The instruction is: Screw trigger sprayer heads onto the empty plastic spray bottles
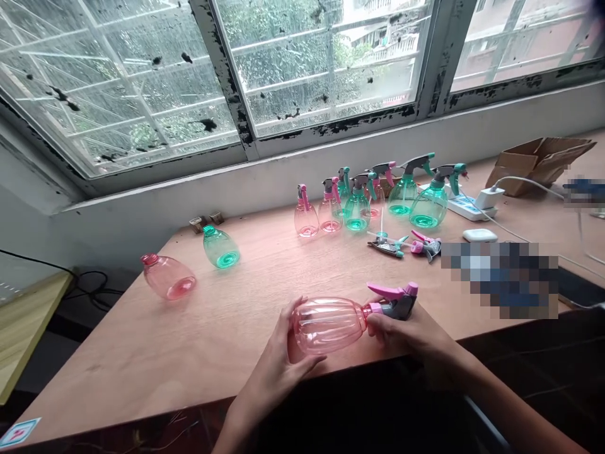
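Note:
A clear pink spray bottle (328,325) lies on its side in the air at the table's front edge, its base to the left. My left hand (286,353) is wrapped round the base end. With its fingers closed at the neck, my right hand (397,331) grips the pink collar of the grey and pink spray head (397,301). The head sits at the bottle's mouth; whether it is screwed tight I cannot tell. Beyond lie two loose spray heads, one teal and grey (388,246), one pink and grey (426,246).
Headless bottles, one pink (169,277) and one green (221,247), stand at the left. Several bottles with spray heads, such as a green one (429,205), line the wall. A power strip (472,205), white case (479,235) and cardboard box (536,164) are at the right.

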`<state>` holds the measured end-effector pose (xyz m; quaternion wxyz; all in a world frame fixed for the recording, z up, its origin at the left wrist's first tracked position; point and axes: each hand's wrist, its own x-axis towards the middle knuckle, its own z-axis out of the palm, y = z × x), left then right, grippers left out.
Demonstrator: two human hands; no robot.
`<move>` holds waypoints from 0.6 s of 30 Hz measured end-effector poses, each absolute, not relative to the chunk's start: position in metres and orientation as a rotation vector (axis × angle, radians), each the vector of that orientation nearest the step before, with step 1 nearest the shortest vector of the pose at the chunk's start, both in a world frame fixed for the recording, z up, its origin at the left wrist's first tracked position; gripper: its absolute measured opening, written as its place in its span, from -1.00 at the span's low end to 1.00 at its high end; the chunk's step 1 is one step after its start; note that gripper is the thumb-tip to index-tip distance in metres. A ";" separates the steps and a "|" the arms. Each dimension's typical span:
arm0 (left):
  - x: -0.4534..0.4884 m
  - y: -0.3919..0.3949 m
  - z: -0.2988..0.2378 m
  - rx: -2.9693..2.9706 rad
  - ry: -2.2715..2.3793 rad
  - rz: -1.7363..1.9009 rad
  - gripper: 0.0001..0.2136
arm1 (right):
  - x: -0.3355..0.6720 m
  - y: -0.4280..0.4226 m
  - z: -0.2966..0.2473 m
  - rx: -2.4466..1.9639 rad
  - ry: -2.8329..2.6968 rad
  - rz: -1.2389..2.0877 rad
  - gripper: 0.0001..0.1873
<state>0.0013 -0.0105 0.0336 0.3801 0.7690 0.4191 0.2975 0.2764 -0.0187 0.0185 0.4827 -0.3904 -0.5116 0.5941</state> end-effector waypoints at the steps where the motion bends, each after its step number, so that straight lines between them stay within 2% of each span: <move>1: 0.001 -0.011 0.034 1.966 1.071 0.770 -0.21 | 0.276 -0.019 0.018 -0.960 -1.236 1.450 -0.54; 4: 0.001 -0.013 0.038 1.941 1.073 0.758 -0.14 | 0.277 -0.019 0.014 -0.974 -1.220 1.450 -0.73; 9: 0.000 -0.017 0.046 1.814 1.016 0.749 -0.49 | 0.277 -0.019 0.014 -0.987 -1.229 1.436 -0.68; 11: 0.000 -0.018 0.044 1.793 1.000 0.766 -0.42 | 0.276 -0.020 0.015 -1.015 -1.205 1.429 -0.65; 15: -0.002 -0.016 0.034 1.876 1.017 0.689 -0.09 | 0.275 -0.020 0.015 -1.029 -1.155 1.425 -0.64; 18: -0.002 -0.015 0.030 1.957 1.051 0.641 -0.08 | 0.276 -0.020 0.013 -1.025 -1.188 1.418 -0.65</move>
